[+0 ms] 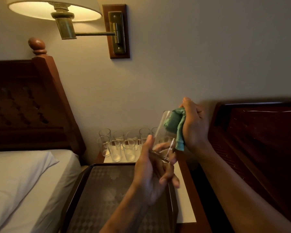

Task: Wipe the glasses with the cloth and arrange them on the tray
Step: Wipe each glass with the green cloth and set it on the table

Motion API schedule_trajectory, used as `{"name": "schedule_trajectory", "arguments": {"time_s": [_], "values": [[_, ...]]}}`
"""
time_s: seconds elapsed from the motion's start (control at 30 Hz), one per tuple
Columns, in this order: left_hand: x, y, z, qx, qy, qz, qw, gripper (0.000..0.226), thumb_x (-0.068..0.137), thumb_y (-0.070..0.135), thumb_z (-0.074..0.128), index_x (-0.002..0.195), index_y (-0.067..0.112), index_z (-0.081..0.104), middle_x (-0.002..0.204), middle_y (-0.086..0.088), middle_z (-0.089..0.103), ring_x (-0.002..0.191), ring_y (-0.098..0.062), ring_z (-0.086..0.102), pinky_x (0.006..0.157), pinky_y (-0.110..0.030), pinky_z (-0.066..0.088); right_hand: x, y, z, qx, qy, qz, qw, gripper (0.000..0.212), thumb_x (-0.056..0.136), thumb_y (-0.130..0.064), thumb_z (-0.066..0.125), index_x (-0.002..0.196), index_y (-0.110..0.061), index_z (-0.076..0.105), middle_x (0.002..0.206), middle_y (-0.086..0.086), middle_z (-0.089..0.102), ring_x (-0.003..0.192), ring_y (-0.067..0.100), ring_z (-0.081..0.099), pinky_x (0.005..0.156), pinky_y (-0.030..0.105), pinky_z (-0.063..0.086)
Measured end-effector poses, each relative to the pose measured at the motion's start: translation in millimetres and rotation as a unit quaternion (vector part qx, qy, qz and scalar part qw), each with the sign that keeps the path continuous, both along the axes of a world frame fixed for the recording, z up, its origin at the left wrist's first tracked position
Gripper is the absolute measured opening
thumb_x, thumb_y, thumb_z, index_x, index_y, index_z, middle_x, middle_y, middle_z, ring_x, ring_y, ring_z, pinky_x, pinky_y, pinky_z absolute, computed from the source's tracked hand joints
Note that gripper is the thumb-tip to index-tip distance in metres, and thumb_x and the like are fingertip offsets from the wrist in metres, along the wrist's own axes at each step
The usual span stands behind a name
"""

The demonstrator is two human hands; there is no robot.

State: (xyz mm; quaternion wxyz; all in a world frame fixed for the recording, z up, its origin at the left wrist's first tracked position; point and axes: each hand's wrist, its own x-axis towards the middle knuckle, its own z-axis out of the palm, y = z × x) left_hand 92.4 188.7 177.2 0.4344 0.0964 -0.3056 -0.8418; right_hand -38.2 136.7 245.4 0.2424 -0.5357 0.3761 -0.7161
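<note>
Now, desk (pixel 185 199): narrow, hemmed by the bed (pixel 23 182) on the left and a dark headboard (pixel 259 140) on the right; its white top shows as a strip along the right of the tray.
Tray (pixel 107 190): dark, with a raised rim, it fills most of the near desk; its left rim sits just beside the bed, and its patterned floor shows open below the left hand.
Room above: both hands work in the air over the tray's far right corner, near the right headboard's edge.
Lamp (pixel 57 10): on a wall arm, high and far left, well apart from the hands.
Glasses (pixel 115 150): clear, upright, packed in two rough rows at the far end of the desk, just beyond the tray's far rim.
Glass (pixel 165 140): clear, plain-walled, held tilted in the air, base low, mouth up.
Left hand (pixel 151 175): grips the glass at its base, thumb up the wall, fingers curled beneath.
Right hand (pixel 194 125): curled round the cloth.
Cloth (pixel 174 125): green, bunched against the glass's upper end, one corner hanging; inside the mouth or outside, I cannot tell.
</note>
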Motion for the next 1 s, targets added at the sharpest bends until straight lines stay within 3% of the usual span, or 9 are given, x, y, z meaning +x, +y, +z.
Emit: {"name": "schedule_trajectory", "arguments": {"time_s": [0.1, 0.2, 0.3, 0.4, 0.5, 0.57, 0.63, 0.83, 1.0], "values": [[7.0, 0.2, 2.4, 0.028, 0.086, -0.109, 0.990, 0.062, 0.101, 0.058, 0.040, 0.111, 0.003, 0.067, 0.075, -0.017, 0.063, 0.038, -0.017, 0.058, 0.048, -0.038, 0.061, 0.2, -0.7, 2.5, -0.019, -0.014, 0.036, 0.999, 0.058, 0.107, -0.024, 0.042, 0.050, -0.028, 0.048, 0.048, -0.014, 0.038, 0.042, 0.004, 0.037, 0.045, 0.016, 0.036], [5.3, -3.1, 1.2, -0.077, -0.135, 0.050, 0.987, 0.062, 0.097, 0.062, 0.039, 0.127, 0.014, 0.064, 0.092, -0.020, 0.068, 0.057, -0.026, 0.064, 0.059, -0.044, 0.061, -4.3, -0.1, 6.4, -0.026, 0.000, 0.037, 0.999, 0.059, 0.109, -0.018, 0.041, 0.050, -0.021, 0.047, 0.047, -0.010, 0.037, 0.039, 0.001, 0.038, 0.044, 0.013, 0.036], [-3.8, -5.2, -2.6, -0.243, -0.302, 0.284, 0.877, 0.047, 0.098, 0.062, 0.038, 0.121, 0.026, 0.057, 0.095, 0.000, 0.067, 0.076, -0.020, 0.065, 0.063, -0.038, 0.056, -2.9, 1.3, 7.7, -0.034, 0.086, -0.019, 0.995, 0.056, 0.108, -0.024, 0.042, 0.053, -0.013, 0.042, 0.048, 0.001, 0.035, 0.041, 0.011, 0.033, 0.041, 0.029, 0.026], [-10.0, -2.9, -1.8, -0.341, -0.350, 0.346, 0.801, 0.036, 0.100, 0.059, 0.041, 0.117, 0.029, 0.052, 0.085, 0.012, 0.064, 0.072, -0.009, 0.060, 0.061, -0.030, 0.051, 1.6, 1.4, 4.8, -0.029, 0.098, -0.042, 0.994, 0.054, 0.107, -0.026, 0.042, 0.054, -0.017, 0.043, 0.048, -0.001, 0.035, 0.042, 0.011, 0.032, 0.041, 0.028, 0.026], [-4.5, -3.4, 1.7, -0.245, -0.293, 0.284, 0.879, 0.043, 0.097, 0.058, 0.049, 0.114, 0.018, 0.055, 0.077, 0.004, 0.060, 0.060, -0.015, 0.054, 0.049, -0.032, 0.050, 0.3, 0.7, 2.1, -0.009, 0.065, -0.015, 0.998, 0.052, 0.107, -0.029, 0.043, 0.056, -0.020, 0.045, 0.049, -0.002, 0.037, 0.042, 0.012, 0.036, 0.043, 0.025, 0.028], [2.4, -4.2, 7.1, -0.111, -0.179, 0.130, 0.969, 0.057, 0.094, 0.061, 0.051, 0.115, 0.009, 0.059, 0.079, -0.011, 0.063, 0.049, -0.019, 0.053, 0.046, -0.032, 0.054, -1.7, -0.9, -0.5, 0.000, 0.003, 0.020, 1.000, 0.050, 0.106, -0.027, 0.044, 0.056, -0.020, 0.046, 0.049, -0.006, 0.038, 0.042, 0.007, 0.038, 0.044, 0.019, 0.032], [11.6, -3.3, 10.5, -0.024, -0.055, -0.022, 0.998, 0.055, 0.101, 0.059, 0.044, 0.115, 0.009, 0.061, 0.080, -0.020, 0.064, 0.042, -0.020, 0.055, 0.047, -0.035, 0.058, -2.4, -2.4, -3.4, 0.003, -0.037, 0.045, 0.998, 0.049, 0.104, -0.027, 0.046, 0.055, -0.019, 0.048, 0.049, -0.007, 0.038, 0.044, 0.008, 0.037, 0.045, 0.020, 0.033], [13.8, -11.4, 8.4, -0.166, -0.294, 0.147, 0.930, 0.062, 0.094, 0.062, 0.038, 0.121, 0.013, 0.065, 0.101, -0.012, 0.073, 0.085, -0.022, 0.071, 0.071, -0.031, 0.060, -9.9, -0.5, -4.0, 0.015, 0.058, 0.056, 0.997, 0.051, 0.106, -0.032, 0.044, 0.056, -0.021, 0.051, 0.050, -0.002, 0.041, 0.045, 0.015, 0.038, 0.047, 0.026, 0.034], [-6.7, -12.5, 14.0, -0.189, -0.285, 0.239, 0.909, 0.054, 0.100, 0.060, 0.048, 0.122, 0.012, 0.056, 0.109, -0.014, 0.064, 0.088, -0.009, 0.067, 0.074, -0.019, 0.055, 12.5, 10.7, -6.6, 0.007, 0.101, 0.001, 0.995, 0.036, 0.095, -0.052, 0.063, 0.082, -0.020, 0.056, 0.066, -0.004, 0.054, 0.055, 0.004, 0.053, 0.050, 0.015, 0.045]]}}
